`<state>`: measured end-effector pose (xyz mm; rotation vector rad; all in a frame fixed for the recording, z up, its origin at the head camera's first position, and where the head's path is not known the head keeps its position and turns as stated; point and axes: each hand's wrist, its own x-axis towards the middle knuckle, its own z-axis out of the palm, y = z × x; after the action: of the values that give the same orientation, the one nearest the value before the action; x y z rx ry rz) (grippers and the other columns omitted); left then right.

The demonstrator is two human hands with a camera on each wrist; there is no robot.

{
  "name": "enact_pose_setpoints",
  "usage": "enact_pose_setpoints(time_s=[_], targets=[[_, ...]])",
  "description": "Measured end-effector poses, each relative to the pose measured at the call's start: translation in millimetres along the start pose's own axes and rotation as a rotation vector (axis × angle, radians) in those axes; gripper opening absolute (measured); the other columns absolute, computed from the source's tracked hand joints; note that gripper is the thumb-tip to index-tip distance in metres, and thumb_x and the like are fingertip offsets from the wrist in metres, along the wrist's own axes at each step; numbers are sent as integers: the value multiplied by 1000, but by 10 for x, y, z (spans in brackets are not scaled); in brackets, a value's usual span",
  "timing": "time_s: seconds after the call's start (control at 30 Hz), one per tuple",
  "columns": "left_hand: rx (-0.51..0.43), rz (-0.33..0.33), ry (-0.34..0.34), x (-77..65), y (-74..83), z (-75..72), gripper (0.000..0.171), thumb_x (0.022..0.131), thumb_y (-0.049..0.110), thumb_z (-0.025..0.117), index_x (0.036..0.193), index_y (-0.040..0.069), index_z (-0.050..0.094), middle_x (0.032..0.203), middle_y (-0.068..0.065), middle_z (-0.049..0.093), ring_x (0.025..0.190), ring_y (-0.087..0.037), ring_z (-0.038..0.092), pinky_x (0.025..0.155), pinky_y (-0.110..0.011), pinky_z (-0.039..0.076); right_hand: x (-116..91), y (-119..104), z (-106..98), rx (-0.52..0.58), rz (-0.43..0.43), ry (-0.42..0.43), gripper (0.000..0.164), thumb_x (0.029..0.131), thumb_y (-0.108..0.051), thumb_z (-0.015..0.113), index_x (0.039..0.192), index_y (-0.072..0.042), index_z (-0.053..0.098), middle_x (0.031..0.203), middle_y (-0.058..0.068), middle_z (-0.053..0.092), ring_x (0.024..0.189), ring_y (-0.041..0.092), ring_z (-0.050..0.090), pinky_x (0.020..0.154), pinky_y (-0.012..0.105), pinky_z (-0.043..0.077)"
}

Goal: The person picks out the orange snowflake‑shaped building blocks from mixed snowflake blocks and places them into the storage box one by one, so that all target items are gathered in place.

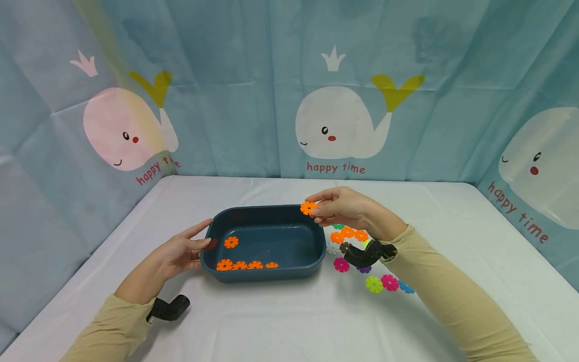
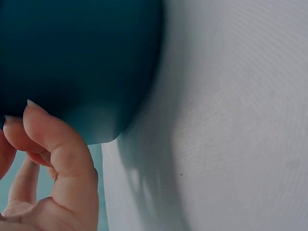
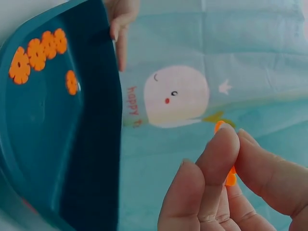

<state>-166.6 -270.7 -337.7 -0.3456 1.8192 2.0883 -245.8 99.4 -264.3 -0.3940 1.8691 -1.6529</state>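
My right hand [image 1: 346,208] pinches an orange notched plastic disc [image 1: 308,208] between thumb and fingers, above the back right corner of a dark teal basin [image 1: 280,239]. The right wrist view shows only slivers of this disc [image 3: 231,179] between the fingertips. At the basin's left end, my left hand [image 1: 178,254] holds the rim and wall; in the left wrist view bent fingers [image 2: 60,149] meet the outer wall. Inside the basin, several orange discs [image 1: 224,265] stand in a row along the front side. One more orange disc [image 1: 231,242] lies behind them.
Right of the basin, partly under my right forearm, lie more orange discs [image 1: 348,232], pink discs [image 1: 390,282], a yellow-green disc [image 1: 374,284] and a blue disc [image 1: 406,286]. A white cloth covers the table [image 1: 271,322]. Whale-print curtains [image 1: 253,115] stand behind and at both sides.
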Motion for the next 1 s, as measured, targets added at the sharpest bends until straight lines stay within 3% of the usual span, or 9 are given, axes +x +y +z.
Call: enact_pose_setpoints(time_s=[0.53, 1.0], targets=[[4, 3, -10, 27, -23, -24, 74, 98, 5, 54, 157, 21, 12, 102, -1, 60, 85, -17, 57, 71, -29, 55, 255, -34, 238, 22, 70, 39, 42, 93, 2, 60, 135, 1, 54, 84, 8, 66, 70, 17, 63, 77, 32, 56], [-7, -5, -15, 27, -21, -32, 74, 98, 6, 55, 157, 22, 14, 102, -1, 60, 83, -17, 56, 71, -29, 54, 511, -29, 498, 74, 126, -8, 42, 91, 6, 61, 132, -4, 59, 88, 12, 66, 64, 17, 63, 68, 29, 55]])
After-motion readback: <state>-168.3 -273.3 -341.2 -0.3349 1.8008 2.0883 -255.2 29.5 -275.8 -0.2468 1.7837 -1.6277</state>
